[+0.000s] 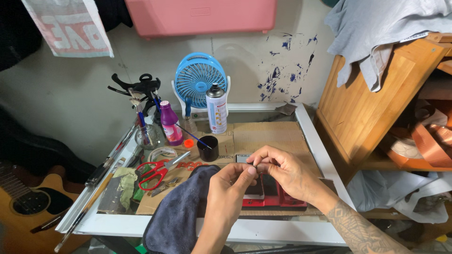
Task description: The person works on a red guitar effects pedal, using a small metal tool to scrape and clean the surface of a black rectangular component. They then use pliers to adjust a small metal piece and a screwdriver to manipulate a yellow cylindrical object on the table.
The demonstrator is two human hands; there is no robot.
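Count, left to right: one acoustic guitar point(28, 202) at the lower left, below the desk edge; one long brush point(84, 211) lying along the desk's left rim; one glass jar point(143, 136) holding several tools; one pair of red-handled scissors point(157, 171); one purple bottle point(170, 123); one dark blue cloth point(181, 214); one blue fan point(201, 80) against the wall; one black cup point(207, 148) with a thin stick in it; one spray can point(216, 109); one red clamp-like base point(273, 197); one wooden shelf unit point(372, 113) at the right.

Two hands observed. Left hand point(228, 190) and right hand point(282, 171) meet above the centre of the desk point(263, 230), just over the red base. Fingers point(249, 171) of both hands are pinched together on one small dark part point(255, 165). The part is tiny, dark and mostly covered by fingertips; its shape cannot be told.

Edges and room: the desk has a white frame around a glass top, with brown cardboard point(268, 134) spread over the middle. The left half is crowded up to the rim; the cloth hangs over the near edge. The cardboard behind the hands lies bare up to the far rim. The shelf unit stands close against the right rim, leaving little space on that side.
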